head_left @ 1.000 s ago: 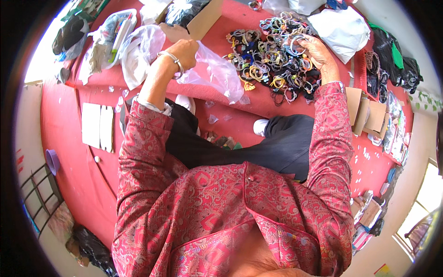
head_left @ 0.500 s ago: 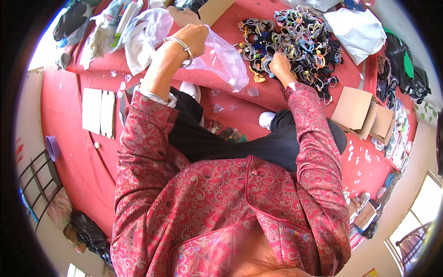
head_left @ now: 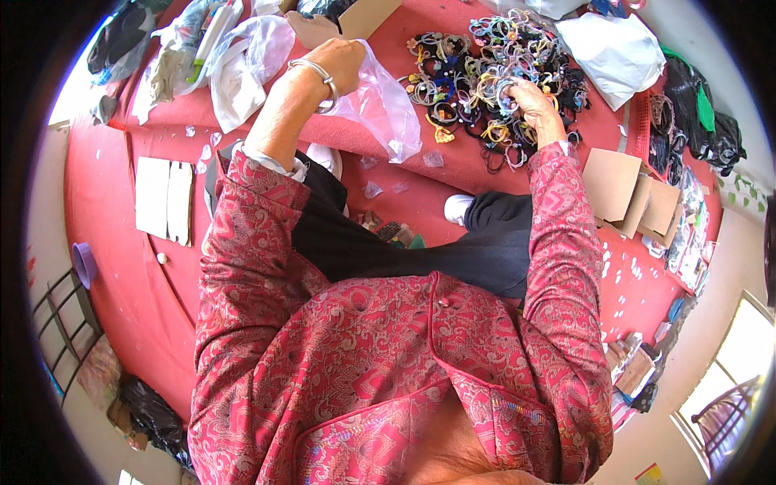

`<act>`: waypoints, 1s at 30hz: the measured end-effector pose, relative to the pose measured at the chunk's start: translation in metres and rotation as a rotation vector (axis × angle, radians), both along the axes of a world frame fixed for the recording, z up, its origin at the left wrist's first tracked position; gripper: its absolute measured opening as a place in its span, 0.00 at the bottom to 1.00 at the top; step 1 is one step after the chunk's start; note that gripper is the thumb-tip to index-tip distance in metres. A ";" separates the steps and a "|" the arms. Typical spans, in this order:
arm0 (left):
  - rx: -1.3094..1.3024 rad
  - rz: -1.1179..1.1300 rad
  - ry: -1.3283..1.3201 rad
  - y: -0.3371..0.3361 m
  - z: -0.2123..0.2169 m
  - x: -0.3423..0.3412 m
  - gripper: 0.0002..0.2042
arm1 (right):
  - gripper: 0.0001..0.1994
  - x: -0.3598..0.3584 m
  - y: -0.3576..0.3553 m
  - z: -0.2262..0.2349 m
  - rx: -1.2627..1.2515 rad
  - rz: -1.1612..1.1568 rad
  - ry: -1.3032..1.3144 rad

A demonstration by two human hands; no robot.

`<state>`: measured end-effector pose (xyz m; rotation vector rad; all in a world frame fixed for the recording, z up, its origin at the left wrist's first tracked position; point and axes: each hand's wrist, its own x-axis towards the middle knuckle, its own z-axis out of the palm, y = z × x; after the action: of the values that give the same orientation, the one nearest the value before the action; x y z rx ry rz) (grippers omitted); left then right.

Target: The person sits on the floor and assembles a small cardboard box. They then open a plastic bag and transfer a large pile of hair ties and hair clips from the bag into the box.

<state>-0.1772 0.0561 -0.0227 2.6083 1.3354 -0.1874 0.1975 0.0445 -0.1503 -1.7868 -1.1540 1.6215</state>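
Note:
My left hand (head_left: 341,65), with a silver bangle on its wrist, is closed on the upper edge of a thin clear plastic bag (head_left: 386,113). The bag hangs down to the right of it, over the red floor covering. To the right lies a heaped pile of hair ties (head_left: 465,89), mostly dark, with pale, blue and yellow ones among them. At the right side of this heap my right hand (head_left: 537,110) reaches in, its thumb and fingers closed around pale looped hair ties (head_left: 508,99). How many loops it grips is hidden.
An open cardboard box (head_left: 356,20) stands beyond my left hand. White plastic bags (head_left: 250,69) lie at the left, and another white bag (head_left: 612,56) sits right of the pile. Flattened cardboard boxes (head_left: 618,190) lie at the right. White boards (head_left: 164,198) rest at the left.
My right hand has moved right across the pile, from its near-left edge to its right side. My left hand still grips the bag, almost in place.

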 end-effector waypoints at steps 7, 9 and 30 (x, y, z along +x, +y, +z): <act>-0.102 -0.013 -0.042 0.003 -0.001 0.000 0.10 | 0.06 -0.004 -0.008 0.029 0.060 -0.256 0.337; -0.115 -0.018 -0.048 0.003 0.003 0.002 0.10 | 0.08 0.010 -0.006 0.030 0.051 -0.224 0.552; -0.371 0.300 -0.695 0.003 0.009 0.022 0.21 | 0.13 -0.074 -0.012 0.152 0.255 -0.120 1.252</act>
<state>-0.1549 0.0591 -0.0135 1.8678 1.2449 0.4367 0.1239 0.0329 0.0016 -0.4097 -0.5585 1.8748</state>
